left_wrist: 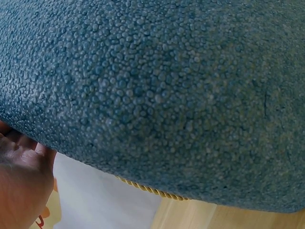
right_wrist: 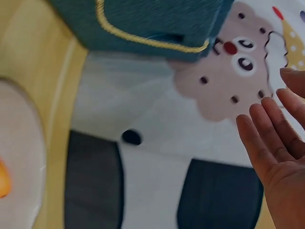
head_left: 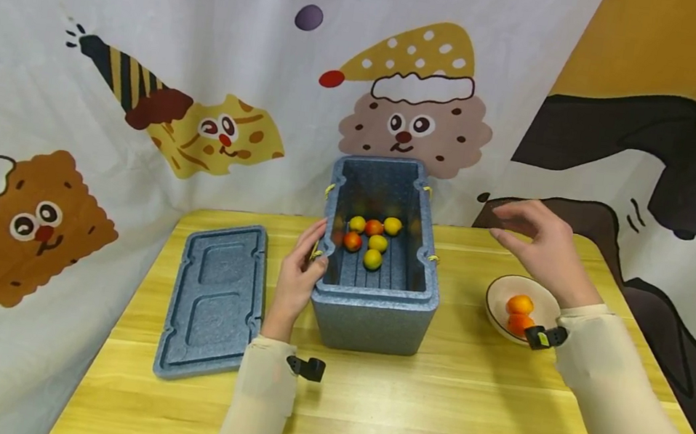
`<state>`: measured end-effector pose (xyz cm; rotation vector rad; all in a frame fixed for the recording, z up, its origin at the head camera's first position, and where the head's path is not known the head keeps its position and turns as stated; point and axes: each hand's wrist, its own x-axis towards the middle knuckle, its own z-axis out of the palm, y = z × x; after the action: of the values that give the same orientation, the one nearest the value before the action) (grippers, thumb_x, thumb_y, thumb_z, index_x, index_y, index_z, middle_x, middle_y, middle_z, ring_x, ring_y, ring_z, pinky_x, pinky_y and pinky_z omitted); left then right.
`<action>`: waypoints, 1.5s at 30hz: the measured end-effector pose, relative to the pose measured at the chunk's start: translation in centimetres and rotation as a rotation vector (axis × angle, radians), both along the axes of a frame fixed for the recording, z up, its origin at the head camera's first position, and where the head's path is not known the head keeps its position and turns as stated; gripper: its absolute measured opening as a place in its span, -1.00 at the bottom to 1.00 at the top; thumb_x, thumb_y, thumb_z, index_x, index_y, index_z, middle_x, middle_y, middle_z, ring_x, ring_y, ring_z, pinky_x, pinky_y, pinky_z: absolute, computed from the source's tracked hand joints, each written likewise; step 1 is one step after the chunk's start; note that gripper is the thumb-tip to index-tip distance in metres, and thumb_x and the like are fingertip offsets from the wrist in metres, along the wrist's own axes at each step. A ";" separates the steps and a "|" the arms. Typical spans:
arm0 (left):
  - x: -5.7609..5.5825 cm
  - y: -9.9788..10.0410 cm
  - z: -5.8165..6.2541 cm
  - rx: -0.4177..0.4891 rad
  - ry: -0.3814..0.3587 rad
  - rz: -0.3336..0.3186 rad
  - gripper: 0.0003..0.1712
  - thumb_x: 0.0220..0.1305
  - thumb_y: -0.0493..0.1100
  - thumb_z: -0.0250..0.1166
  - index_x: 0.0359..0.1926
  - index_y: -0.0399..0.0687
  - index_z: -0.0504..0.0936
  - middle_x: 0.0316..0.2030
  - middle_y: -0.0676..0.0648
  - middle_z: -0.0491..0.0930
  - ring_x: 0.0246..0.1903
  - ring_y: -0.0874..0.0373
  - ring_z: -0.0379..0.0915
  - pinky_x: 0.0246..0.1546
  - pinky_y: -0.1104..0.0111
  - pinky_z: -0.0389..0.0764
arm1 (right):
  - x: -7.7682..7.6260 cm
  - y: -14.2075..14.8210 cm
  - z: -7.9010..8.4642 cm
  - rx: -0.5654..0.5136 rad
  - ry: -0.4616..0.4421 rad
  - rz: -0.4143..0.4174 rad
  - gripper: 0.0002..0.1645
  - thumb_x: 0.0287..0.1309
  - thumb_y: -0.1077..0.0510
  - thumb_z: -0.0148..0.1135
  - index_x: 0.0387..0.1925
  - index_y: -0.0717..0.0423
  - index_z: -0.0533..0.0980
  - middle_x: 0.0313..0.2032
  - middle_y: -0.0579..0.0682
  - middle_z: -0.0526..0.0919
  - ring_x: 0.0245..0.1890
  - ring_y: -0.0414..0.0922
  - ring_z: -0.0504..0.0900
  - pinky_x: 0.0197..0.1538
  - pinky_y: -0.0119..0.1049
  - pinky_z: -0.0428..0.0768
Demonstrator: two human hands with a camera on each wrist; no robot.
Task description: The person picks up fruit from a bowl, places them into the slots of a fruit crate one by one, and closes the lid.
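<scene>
A grey-blue foam box point(head_left: 366, 326) stands uncovered on the table. Several small yellow and red-orange fruits, such as a yellow one point(head_left: 372, 259) and a reddish one point(head_left: 353, 241), lie on its floor. My left hand point(head_left: 299, 273) rests against the box's left side, fingers extended along the wall and thumb at the rim; the left wrist view has the hand point(left_wrist: 26, 176) at the box's edge. Over on the right, my empty right hand point(head_left: 542, 246) is raised above a bowl point(head_left: 494, 311) with two orange fruits point(head_left: 520, 305). Its loosely bent fingers point(right_wrist: 267, 138) show in the right wrist view.
The box's grey lid point(head_left: 221, 303) lies flat on the wooden table point(head_left: 387, 420), left of the box. Yellow rope loops point(right_wrist: 147, 42) hang on the box's sides. A printed cloth point(head_left: 227, 32) with cartoon figures hangs behind the table.
</scene>
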<state>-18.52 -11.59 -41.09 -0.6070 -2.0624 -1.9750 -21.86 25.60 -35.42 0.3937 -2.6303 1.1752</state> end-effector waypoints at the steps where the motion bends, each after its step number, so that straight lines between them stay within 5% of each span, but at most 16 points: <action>1: 0.0 -0.1 0.0 0.000 0.001 0.000 -0.40 0.28 -0.52 0.02 0.35 -0.57 0.22 0.38 -0.44 0.13 0.40 -0.22 0.01 0.22 0.19 0.23 | 0.2 0.3 -0.3 -0.005 -0.019 -0.006 -0.62 0.25 0.09 0.31 0.06 0.14 0.57 0.03 -0.01 0.53 0.02 -0.01 0.57 0.06 -0.37 0.50; 10: 0.0 -0.3 0.0 0.014 0.005 0.007 -0.40 0.28 -0.53 0.03 0.35 -0.58 0.22 0.38 -0.45 0.13 0.41 -0.22 -0.01 0.24 0.08 0.21 | 1.3 3.4 -4.1 0.003 -0.130 -0.065 -0.58 0.28 0.07 0.29 0.08 0.21 0.55 0.05 0.09 0.51 0.07 0.10 0.51 0.07 -0.15 0.47; 18: 0.0 0.0 0.0 0.014 -0.007 -0.001 -0.39 0.27 -0.53 0.02 0.35 -0.56 0.22 0.39 -0.43 0.14 0.40 -0.20 0.02 0.19 0.05 0.23 | 2.6 5.8 -8.9 -0.043 -0.199 -0.089 -0.54 0.31 0.08 0.25 0.14 0.25 0.51 0.08 0.18 0.50 0.06 0.22 0.53 -0.12 -0.65 0.43; 22: 0.0 0.1 0.1 0.010 -0.001 0.001 -0.39 0.26 -0.53 0.02 0.35 -0.57 0.23 0.38 -0.43 0.14 0.39 -0.23 0.04 0.16 0.21 0.27 | 2.8 6.5 -10.7 -0.051 -0.238 -0.108 -0.52 0.33 0.06 0.23 0.15 0.28 0.49 0.09 0.22 0.51 0.07 0.25 0.52 -0.04 -0.49 0.50; 29: 0.0 0.1 0.1 0.009 -0.003 0.005 -0.39 0.25 -0.53 0.01 0.34 -0.57 0.23 0.38 -0.43 0.15 0.38 -0.22 0.04 0.15 0.21 0.27 | 3.1 7.0 -12.3 -0.048 -0.289 -0.143 -0.50 0.34 0.05 0.21 0.17 0.30 0.47 0.10 0.26 0.49 0.13 0.31 0.47 0.12 0.17 0.38; 45: -0.1 0.0 -0.2 0.013 -0.008 0.000 -0.39 0.27 -0.51 0.02 0.36 -0.55 0.22 0.38 -0.42 0.15 0.41 -0.18 0.01 0.22 0.25 0.23 | 2.6 7.6 -14.0 0.026 -0.305 -0.130 -0.57 0.28 0.18 0.28 0.10 0.34 0.49 0.04 0.27 0.45 0.12 0.30 0.47 0.11 0.16 0.40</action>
<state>-18.60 -11.58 -41.28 -0.5966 -2.0529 -1.9924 -19.24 33.19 -49.41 0.0468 -2.8769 1.2449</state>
